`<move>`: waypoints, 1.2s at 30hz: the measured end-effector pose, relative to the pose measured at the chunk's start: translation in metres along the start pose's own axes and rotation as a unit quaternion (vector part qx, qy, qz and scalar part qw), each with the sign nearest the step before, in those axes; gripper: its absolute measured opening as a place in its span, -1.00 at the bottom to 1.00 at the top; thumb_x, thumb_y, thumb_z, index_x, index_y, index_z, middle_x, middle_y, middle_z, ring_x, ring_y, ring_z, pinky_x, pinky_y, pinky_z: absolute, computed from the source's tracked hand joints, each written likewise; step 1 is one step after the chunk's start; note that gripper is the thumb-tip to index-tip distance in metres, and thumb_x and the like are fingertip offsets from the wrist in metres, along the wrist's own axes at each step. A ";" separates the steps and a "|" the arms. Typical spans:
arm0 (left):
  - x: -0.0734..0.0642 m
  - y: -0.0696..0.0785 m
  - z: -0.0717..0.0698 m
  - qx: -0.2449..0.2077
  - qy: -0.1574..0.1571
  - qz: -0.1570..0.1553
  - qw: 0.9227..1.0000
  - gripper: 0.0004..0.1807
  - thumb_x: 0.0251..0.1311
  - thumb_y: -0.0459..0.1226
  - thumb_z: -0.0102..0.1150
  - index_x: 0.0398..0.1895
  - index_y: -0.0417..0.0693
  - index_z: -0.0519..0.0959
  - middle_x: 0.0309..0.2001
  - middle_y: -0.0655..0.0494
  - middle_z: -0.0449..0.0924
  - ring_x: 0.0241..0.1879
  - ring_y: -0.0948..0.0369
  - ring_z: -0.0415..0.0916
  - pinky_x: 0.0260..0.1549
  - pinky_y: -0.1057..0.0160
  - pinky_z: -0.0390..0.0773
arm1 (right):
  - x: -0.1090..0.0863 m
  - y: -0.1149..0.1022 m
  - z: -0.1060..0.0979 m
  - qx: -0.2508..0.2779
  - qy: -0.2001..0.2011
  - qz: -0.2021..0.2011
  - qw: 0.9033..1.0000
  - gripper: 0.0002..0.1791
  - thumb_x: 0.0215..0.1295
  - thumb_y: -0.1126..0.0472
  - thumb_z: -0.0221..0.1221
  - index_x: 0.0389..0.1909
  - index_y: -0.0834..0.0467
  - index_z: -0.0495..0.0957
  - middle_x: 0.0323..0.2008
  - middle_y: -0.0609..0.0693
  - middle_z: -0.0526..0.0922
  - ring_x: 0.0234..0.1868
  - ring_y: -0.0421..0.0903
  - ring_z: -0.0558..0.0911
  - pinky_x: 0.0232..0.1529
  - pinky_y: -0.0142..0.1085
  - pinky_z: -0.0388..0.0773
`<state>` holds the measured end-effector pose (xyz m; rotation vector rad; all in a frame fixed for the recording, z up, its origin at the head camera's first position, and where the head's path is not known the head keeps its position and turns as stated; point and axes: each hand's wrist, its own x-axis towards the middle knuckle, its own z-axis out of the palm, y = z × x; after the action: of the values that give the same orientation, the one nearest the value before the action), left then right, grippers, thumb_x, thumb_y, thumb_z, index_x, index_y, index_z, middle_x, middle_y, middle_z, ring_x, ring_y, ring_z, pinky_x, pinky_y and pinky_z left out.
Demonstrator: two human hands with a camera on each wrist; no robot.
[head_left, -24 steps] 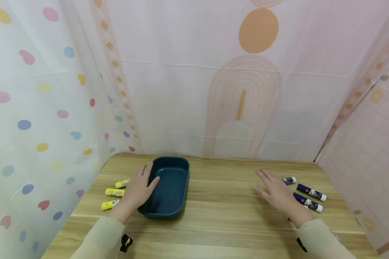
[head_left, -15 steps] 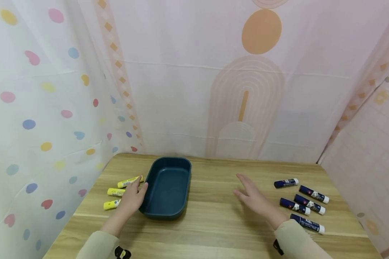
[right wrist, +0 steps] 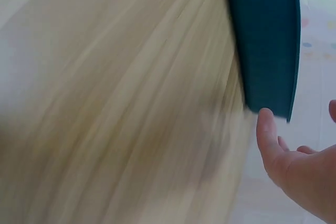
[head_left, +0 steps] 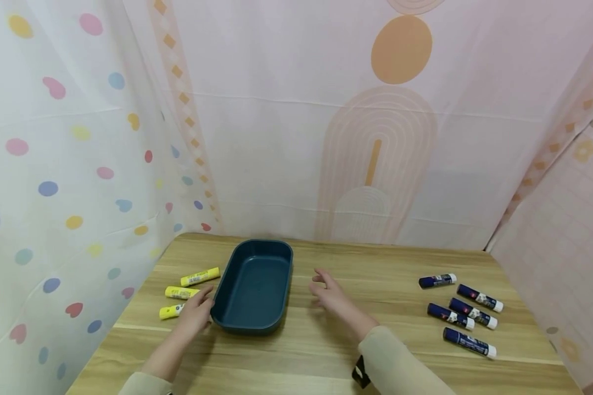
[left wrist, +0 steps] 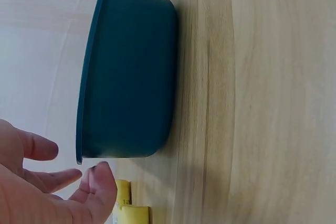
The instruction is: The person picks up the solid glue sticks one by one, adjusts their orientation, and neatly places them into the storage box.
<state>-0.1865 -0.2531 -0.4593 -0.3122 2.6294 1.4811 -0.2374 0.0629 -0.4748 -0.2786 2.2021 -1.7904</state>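
A dark teal rectangular tub with rounded corners stands on the wooden table, with nothing in it. Beside its left wall is my left hand, fingers loosely bent and fingertips close to the rim; it partly covers two of three yellow glue sticks. My right hand hovers to the right of the tub, apart from it, fingers slightly bent and holding nothing. In the left wrist view, the thumb and fingers spread around the tub's near end. The right wrist view has a fingertip overlapping the tub's end.
Several navy glue sticks with white ends lie loosely grouped on the right of the table. Patterned curtains hang behind the table and along both sides.
My right hand has moved left from the navy glue sticks toward the tub, uncovering them. My left hand has come back from over the tub's left rim, down toward its near left side.
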 end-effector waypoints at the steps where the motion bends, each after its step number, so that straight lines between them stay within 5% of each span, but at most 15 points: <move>1: -0.001 0.000 0.000 -0.004 0.001 -0.002 1.000 -0.43 0.33 -0.34 -0.29 0.40 -0.35 0.09 0.21 -0.44 0.24 -0.27 0.12 0.42 -0.43 0.20 0.52 | 0.003 -0.001 0.005 0.018 0.002 0.007 1.000 -0.31 0.41 0.13 0.00 0.42 0.32 -0.02 0.28 0.35 0.22 0.15 0.31 0.43 0.05 0.05 0.50; 8: -0.001 -0.006 0.001 -0.023 0.015 0.005 1.000 -0.44 0.21 -0.48 -0.27 0.34 -0.40 0.19 0.09 -0.38 0.30 -0.43 0.19 0.39 -0.49 0.27 0.52 | 0.024 -0.009 0.038 0.100 0.036 0.053 0.993 -0.34 0.33 0.29 0.03 0.40 0.33 0.04 0.12 0.28 0.31 0.09 0.26 0.45 -0.01 0.03 0.54; 15: -0.001 -0.007 0.003 -0.016 0.018 0.017 1.000 -0.44 0.16 -0.53 -0.25 0.30 -0.42 0.24 0.03 -0.37 0.34 -0.47 0.16 0.40 -0.54 0.31 0.48 | 0.036 -0.013 0.058 0.107 0.066 0.062 0.990 -0.35 0.24 0.46 0.07 0.36 0.35 0.14 -0.12 0.14 0.37 -0.33 -0.11 0.49 -0.27 -0.20 0.61; 20: 0.001 -0.005 0.006 -0.018 0.013 0.017 1.000 -0.44 0.17 -0.53 -0.26 0.31 -0.37 0.25 0.03 -0.34 0.33 -0.44 0.18 0.37 -0.53 0.30 0.48 | 0.038 -0.014 0.058 0.095 0.076 0.068 0.990 -0.30 0.16 0.55 0.05 0.37 0.28 0.16 -0.22 0.06 0.34 -0.44 -0.16 0.40 -0.47 -0.38 0.50; 25: 0.006 -0.003 0.009 -0.007 0.009 0.020 1.000 -0.43 0.16 -0.52 -0.25 0.31 -0.32 0.29 0.01 -0.29 0.36 -0.43 0.18 0.35 -0.56 0.34 0.41 | 0.033 -0.012 0.053 0.101 0.073 0.074 0.989 -0.21 0.11 0.61 0.06 0.41 0.27 0.08 -0.31 0.03 0.30 -0.51 -0.16 0.40 -0.50 -0.36 0.54; 36: 0.028 0.010 0.015 0.104 0.009 0.100 0.990 -0.50 0.14 -0.55 -0.25 0.19 -0.39 0.41 -0.03 -0.33 0.50 -0.11 -0.06 0.46 -0.28 0.18 0.46 | 0.000 -0.009 0.054 0.163 0.092 0.105 0.977 0.03 0.09 0.62 0.08 0.47 0.15 -0.30 -0.33 0.04 0.24 -0.62 -0.17 0.43 -0.48 -0.33 0.61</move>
<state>-0.2160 -0.2382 -0.4640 -0.0432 2.8686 1.2418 -0.2191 0.0119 -0.4763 0.1907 1.9192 -2.0819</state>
